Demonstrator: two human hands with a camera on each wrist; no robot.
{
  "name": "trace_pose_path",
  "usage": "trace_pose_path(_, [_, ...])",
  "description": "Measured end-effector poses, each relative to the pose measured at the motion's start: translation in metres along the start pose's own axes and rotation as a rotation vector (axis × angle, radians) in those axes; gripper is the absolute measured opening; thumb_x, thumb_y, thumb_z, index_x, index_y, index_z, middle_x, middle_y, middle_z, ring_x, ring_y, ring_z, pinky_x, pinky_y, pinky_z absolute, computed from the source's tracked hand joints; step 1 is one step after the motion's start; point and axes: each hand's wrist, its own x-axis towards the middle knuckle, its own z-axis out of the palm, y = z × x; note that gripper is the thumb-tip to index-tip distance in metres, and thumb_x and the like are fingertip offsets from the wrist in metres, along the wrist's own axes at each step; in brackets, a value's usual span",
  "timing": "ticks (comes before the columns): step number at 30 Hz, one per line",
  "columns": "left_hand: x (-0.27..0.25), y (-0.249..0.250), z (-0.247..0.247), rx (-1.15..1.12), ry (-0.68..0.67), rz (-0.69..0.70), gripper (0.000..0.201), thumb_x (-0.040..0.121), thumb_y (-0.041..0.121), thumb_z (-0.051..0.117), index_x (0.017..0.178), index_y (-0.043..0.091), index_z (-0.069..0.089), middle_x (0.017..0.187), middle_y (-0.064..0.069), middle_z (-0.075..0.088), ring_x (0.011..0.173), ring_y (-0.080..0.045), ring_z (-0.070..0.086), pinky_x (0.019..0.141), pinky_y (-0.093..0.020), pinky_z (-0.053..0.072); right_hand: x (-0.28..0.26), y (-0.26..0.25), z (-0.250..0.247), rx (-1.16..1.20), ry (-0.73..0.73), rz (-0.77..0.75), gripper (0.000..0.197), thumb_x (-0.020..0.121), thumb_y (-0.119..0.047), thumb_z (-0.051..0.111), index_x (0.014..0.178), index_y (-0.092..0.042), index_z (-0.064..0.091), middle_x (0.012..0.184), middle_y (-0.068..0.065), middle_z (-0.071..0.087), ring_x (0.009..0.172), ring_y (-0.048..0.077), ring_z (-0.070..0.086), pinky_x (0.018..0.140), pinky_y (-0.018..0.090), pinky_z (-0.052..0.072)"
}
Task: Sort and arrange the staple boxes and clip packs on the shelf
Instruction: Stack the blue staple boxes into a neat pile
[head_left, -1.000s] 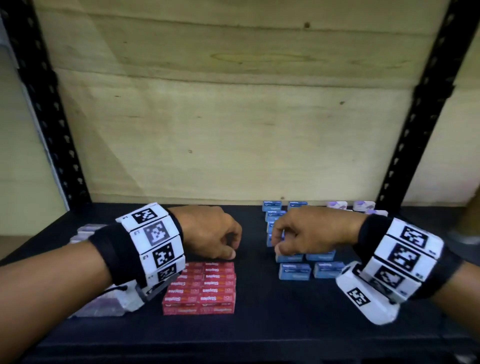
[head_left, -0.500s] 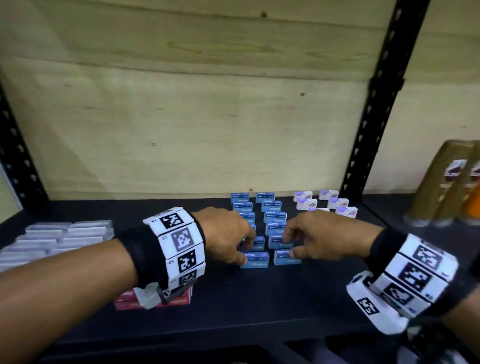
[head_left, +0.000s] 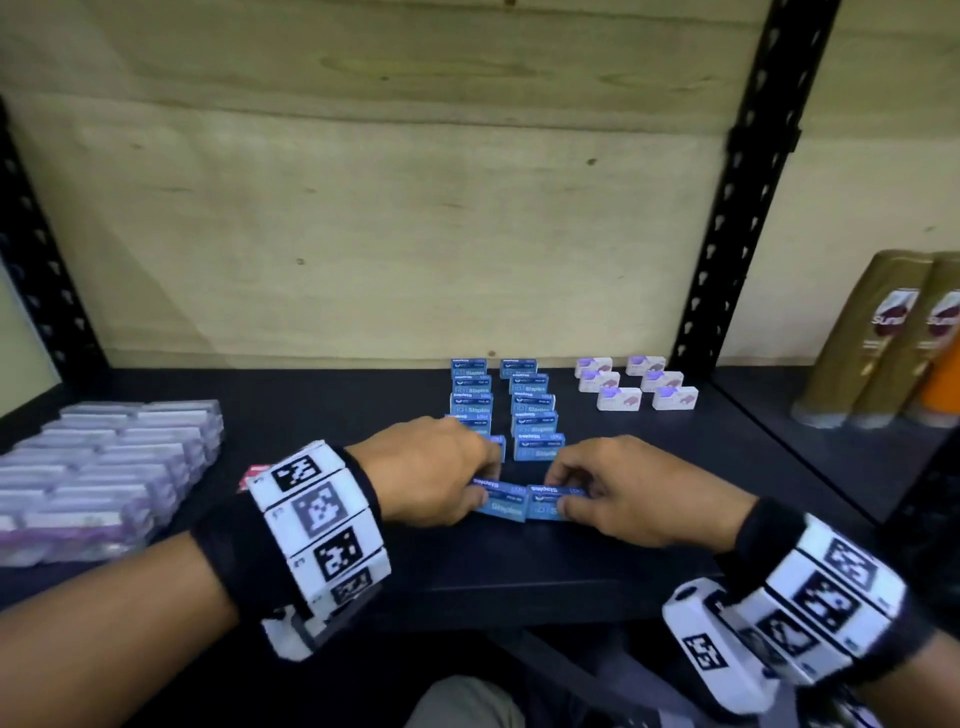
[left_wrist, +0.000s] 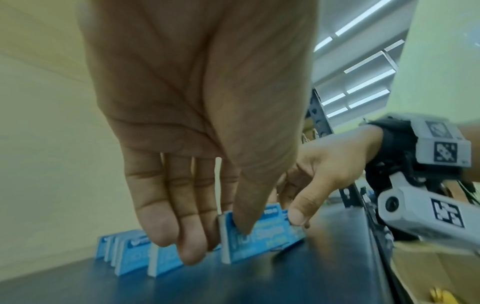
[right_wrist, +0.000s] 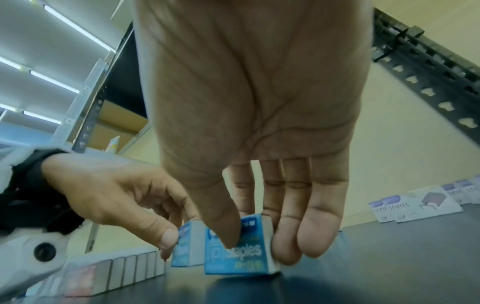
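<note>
Head cam downward; wrist cams close, shared blue boxes.

Matt black shelf board, smooth, faintly reflective under the boxes. Pale plywood back panel, visible grain and small knots, unvarnished look. Black painted metal upright, punched with slots, dull sheen. Printed card on the blue staple boxes, slightly glossy, white card ends; same card finish on the white staple boxes far right. Clear glossy plastic on the clip packs at left. Glossy gold plastic bottles. Black cloth wristbands, white hard-plastic marker blocks.
</note>
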Motion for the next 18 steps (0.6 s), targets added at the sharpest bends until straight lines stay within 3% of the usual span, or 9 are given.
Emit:
trace_pose_path(3, [-0.015, 0.005, 0.021, -0.134, 0.120, -0.007, 0.012, 0.095, 0.039, 0.050, 0.106, 0.035, 0.054, 0.108, 0.014, 0.057, 0.101, -0.012, 0.056, 0.090, -0.034, 0.047, -0.014, 0.003, 0.007, 0.032, 0.053, -0.029, 0.014, 0.092, -0.037, 0.062, 0.106, -0.035, 0.065, 0.084, -0.021, 0.052, 0.073, -0.006, 0.050, 0.071, 0.017, 0.038])
trace_pose_path(7, [-0.033, 0.012, 0.048, -0.258, 0.275, -0.017, 0.011, 0.097, 0.039, 0.047, 0.107, 0.036, 0.052, 0.099, 0.019, 0.044, 0.085, 0.002, 0.045, 0.085, -0.024, 0.040, -0.030, 0.009, 0.021, 0.114, 0.152, -0.067, 0.014, 0.092, -0.037, 0.062, 0.106, -0.036, 0.066, 0.087, -0.018, 0.053, 0.078, 0.000, 0.055, 0.074, 0.015, 0.042])
trace_pose_path(11, [-0.039, 0.014, 0.069, -0.389, 0.393, -0.057, 0.010, 0.097, 0.038, 0.049, 0.106, 0.037, 0.053, 0.098, 0.017, 0.044, 0.088, -0.003, 0.055, 0.087, -0.027, 0.044, -0.035, 0.017, 0.035, 0.245, 0.229, -0.125, 0.014, 0.092, -0.034, 0.065, 0.105, -0.036, 0.069, 0.088, -0.011, 0.055, 0.076, 0.006, 0.057, 0.072, 0.016, 0.045])
trace_pose_path(16, [-0.037, 0.012, 0.082, -0.532, 0.463, -0.065, 0.013, 0.097, 0.037, 0.054, 0.109, 0.035, 0.057, 0.098, 0.016, 0.048, 0.086, 0.000, 0.055, 0.074, -0.011, 0.039, -0.031, 0.024, 0.047, 0.427, 0.281, -0.156, 0.018, 0.089, -0.027, 0.072, 0.105, -0.033, 0.073, 0.090, -0.011, 0.061, 0.068, 0.003, 0.054, 0.064, 0.012, 0.041])
trace_pose_path(18, [-0.037, 0.009, 0.086, -0.566, 0.471, -0.074, 0.015, 0.096, 0.037, 0.055, 0.111, 0.034, 0.059, 0.097, 0.016, 0.050, 0.088, 0.000, 0.054, 0.070, -0.009, 0.038, -0.031, 0.028, 0.049, 0.490, 0.273, -0.140, 0.020, 0.086, -0.026, 0.075, 0.105, -0.033, 0.073, 0.083, -0.015, 0.062, 0.063, 0.001, 0.051, 0.062, 0.011, 0.040])
